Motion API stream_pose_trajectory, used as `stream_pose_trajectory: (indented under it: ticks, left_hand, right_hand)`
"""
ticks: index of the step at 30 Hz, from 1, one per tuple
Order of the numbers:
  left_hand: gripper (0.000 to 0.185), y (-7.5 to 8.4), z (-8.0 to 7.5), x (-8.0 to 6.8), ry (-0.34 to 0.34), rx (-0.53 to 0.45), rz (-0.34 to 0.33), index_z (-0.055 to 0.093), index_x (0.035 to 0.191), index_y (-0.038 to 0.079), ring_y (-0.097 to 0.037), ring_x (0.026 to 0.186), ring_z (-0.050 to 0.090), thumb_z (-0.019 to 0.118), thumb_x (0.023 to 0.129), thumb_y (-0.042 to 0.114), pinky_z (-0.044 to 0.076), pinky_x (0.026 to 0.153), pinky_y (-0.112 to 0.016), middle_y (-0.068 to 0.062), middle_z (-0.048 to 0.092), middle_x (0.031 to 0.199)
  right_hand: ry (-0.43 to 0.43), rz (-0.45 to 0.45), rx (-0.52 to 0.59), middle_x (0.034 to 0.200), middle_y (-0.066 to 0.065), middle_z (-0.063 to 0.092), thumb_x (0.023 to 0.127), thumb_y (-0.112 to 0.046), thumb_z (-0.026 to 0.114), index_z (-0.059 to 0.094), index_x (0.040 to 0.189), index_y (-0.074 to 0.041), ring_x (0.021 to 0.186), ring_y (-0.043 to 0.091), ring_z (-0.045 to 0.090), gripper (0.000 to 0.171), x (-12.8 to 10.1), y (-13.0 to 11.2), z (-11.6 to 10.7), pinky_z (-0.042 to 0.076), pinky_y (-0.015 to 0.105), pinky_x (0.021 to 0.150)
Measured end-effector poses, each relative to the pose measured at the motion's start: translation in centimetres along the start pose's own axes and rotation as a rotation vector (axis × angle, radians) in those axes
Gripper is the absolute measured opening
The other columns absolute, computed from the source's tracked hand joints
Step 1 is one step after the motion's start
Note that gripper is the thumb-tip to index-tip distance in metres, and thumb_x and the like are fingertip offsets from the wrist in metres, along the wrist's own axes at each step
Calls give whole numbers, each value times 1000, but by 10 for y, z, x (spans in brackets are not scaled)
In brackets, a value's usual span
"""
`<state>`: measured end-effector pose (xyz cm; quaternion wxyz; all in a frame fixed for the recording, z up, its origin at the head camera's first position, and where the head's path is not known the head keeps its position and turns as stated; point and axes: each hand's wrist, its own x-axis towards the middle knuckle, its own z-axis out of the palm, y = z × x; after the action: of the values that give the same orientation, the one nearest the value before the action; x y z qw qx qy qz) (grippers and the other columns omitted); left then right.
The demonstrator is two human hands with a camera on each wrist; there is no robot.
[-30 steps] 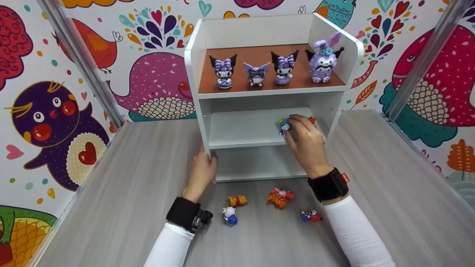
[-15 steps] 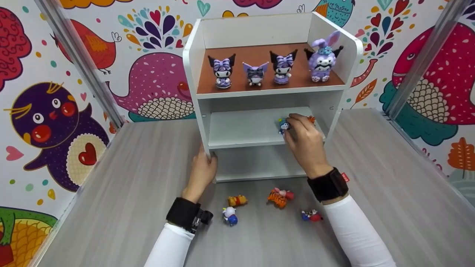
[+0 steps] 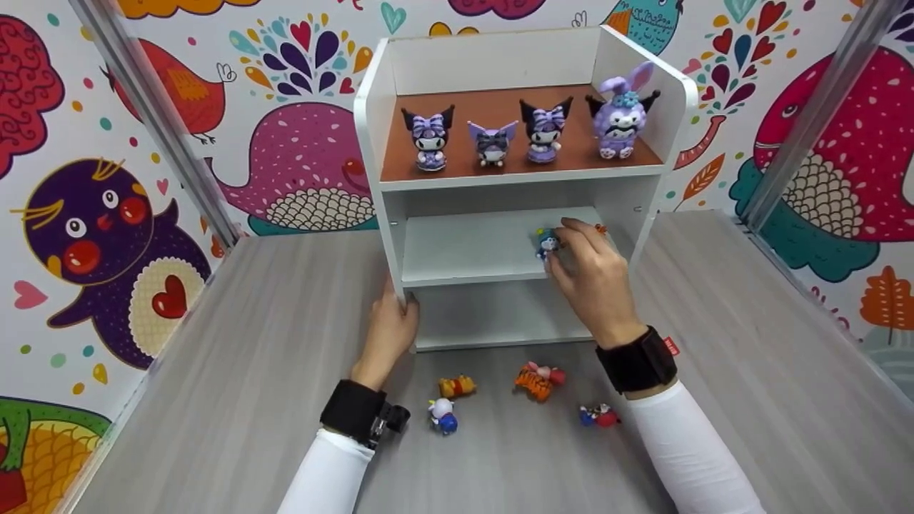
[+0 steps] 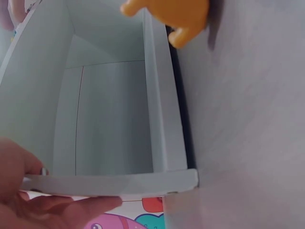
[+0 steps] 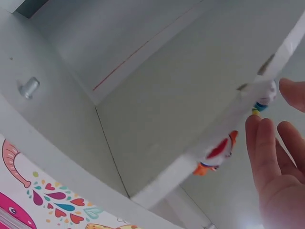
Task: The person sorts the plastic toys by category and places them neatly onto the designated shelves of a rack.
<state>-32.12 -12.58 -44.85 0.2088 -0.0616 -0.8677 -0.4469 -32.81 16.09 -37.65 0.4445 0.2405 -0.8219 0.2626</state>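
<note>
A white shelf unit (image 3: 464, 182) stands on the table. On its left side panel my left hand (image 3: 389, 325) grips the edge; in the left wrist view the thumb is inside and the fingers outside. My right hand (image 3: 593, 282) reaches over the middle shelf (image 3: 464, 246) and pinches a small blue figurine (image 3: 548, 245) that stands near the shelf's front. In the right wrist view, thumb and fingertips are on either side of this figurine (image 5: 265, 98), partly hidden by the shelf edge. Just right of it, mostly behind my hand, is an orange figurine (image 3: 601, 228).
Several purple figurines (image 3: 546, 132) stand on the brown top shelf (image 3: 457, 107). Small figurines lie on the table (image 3: 285, 400) in front: a yellow bear (image 3: 457, 386), a white-and-blue one (image 3: 443, 416), an orange striped one (image 3: 534, 383) touching a pink one (image 3: 551, 374), and a red-and-blue one (image 3: 601, 415).
My right wrist and forearm shift slightly to the right, while the fingertips and the blue figurine stay about where they were. The left hand keeps its grip on the panel.
</note>
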Motion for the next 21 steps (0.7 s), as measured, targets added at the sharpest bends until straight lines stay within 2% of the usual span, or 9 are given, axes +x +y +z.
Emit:
stream_pose_trajectory:
  ticks: [5, 8, 11, 14, 17, 21]
  left_hand:
    - [53, -3, 0, -2, 4, 8, -3, 39, 147, -5, -9, 47, 39, 51, 95, 1, 35, 48, -28, -5, 51, 55]
    - [53, -4, 0, -3, 5, 4, -2, 39, 146, -6, -10, 49, 42, 51, 95, 0, 38, 51, -29, -11, 57, 59]
    - [53, -4, 0, -3, 0, -1, -6, 39, 146, -7, -10, 50, 44, 51, 95, 1, 40, 51, -30, -16, 60, 63]
    - [51, -3, -1, -2, 0, -2, -3, 39, 146, -6, -11, 50, 45, 50, 96, 2, 39, 49, -29, -17, 61, 63]
    - [55, -2, -1, -1, -3, -14, -2, 36, 149, -4, -10, 49, 45, 50, 97, 2, 39, 49, -29, -16, 60, 63]
    - [60, 1, -1, -2, -12, -29, -5, 30, 154, -3, -10, 48, 42, 49, 97, 2, 38, 49, -28, -14, 58, 61]
  right_hand:
    - [41, -6, -25, 112, 19, 70, 83, -1, 76, 69, 107, 3, 98, 30, 69, 25, -2, -5, -14, 57, 41, 86]
    - [50, -1, -25, 99, 16, 73, 83, -1, 77, 70, 100, 2, 85, 26, 70, 19, -2, -8, -28, 58, 39, 76]
    - [24, 1, 2, 85, 12, 73, 82, 1, 77, 71, 91, 0, 72, 21, 68, 12, -3, -12, -42, 58, 36, 65]
    - [-44, -26, 29, 77, 9, 71, 81, 3, 78, 71, 86, -2, 65, 17, 67, 10, -5, -15, -53, 57, 32, 59]
    - [-146, -114, 69, 75, 5, 70, 80, 3, 78, 71, 85, -5, 64, 11, 65, 11, -10, -14, -58, 55, 24, 58]
    - [-373, -275, 148, 75, 0, 70, 77, -2, 82, 70, 84, -8, 63, 7, 63, 15, -25, -5, -59, 53, 19, 58]
